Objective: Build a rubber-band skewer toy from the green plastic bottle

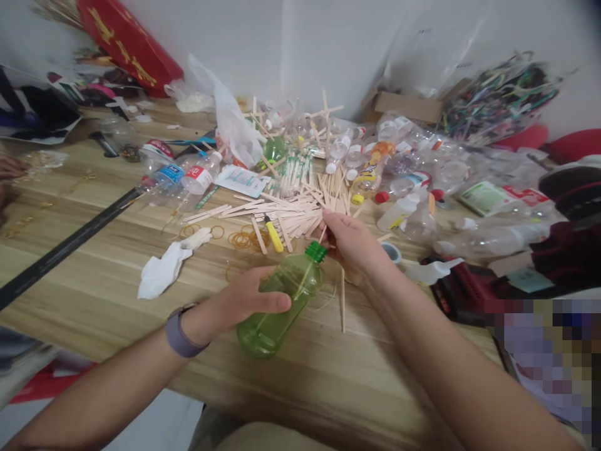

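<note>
Tilted over the table's front part is a green plastic bottle point(263, 331), its threaded neck uncapped and pointing away to the right. My left hand point(251, 299) wraps round its body, thumb on the near side. At the mouth, my right hand point(350, 243) pinches a thin wooden stick point(305, 280) that runs down through the neck into the bottle. Another thin stick point(342, 307) lies on the table just right of the bottle. Beyond the hands are a yellow-handled tool point(273, 235), rubber bands point(248, 239) and a pile of flat craft sticks point(295, 212).
Plastic bottles point(408, 169) crowd the back and right. A crumpled tissue point(164, 269) and a long black bar point(70, 235) lie left. A roll of tape point(390, 252) and a dropper bottle point(434, 271) sit right of my arm. Another person's hand point(12, 169) shows at far left.
</note>
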Demonstrator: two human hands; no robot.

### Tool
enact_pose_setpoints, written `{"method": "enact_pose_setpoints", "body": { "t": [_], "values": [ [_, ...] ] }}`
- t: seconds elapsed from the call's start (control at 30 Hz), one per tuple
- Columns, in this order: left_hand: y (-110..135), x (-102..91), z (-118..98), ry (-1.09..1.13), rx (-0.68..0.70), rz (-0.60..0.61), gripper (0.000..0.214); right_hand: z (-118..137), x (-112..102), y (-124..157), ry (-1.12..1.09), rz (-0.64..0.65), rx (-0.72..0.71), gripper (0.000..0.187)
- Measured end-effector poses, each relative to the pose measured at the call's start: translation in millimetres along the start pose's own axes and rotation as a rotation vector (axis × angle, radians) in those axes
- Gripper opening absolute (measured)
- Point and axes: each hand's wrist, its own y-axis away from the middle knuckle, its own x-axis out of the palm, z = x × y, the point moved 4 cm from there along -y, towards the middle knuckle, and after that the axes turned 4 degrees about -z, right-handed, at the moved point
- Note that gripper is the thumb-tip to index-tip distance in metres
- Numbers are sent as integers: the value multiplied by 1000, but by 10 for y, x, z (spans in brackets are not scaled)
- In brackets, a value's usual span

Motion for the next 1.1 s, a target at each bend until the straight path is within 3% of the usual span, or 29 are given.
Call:
{"method": "enact_pose_setpoints", "body": {
  "t": [0.27,0.5,0.8,0.93,1.1],
  "values": [
    [2,44,84,212,-165,-27,54,-165,89,177,-184,-64,58,35],
    [-14,171,175,270,-181,13,64,-306,208,265,-341,-182,84,27],
    [-65,241,206,215,-152,34,66,-323,145,274,-408,-179,45,26],
    [-45,189,144,-5,-29,-92,55,-329,87,241,-388,-200,-18,27],
    [145,130,-106,-669,341,-483,40,-356,54,184,-350,-238,-84,27]
  ]
}}
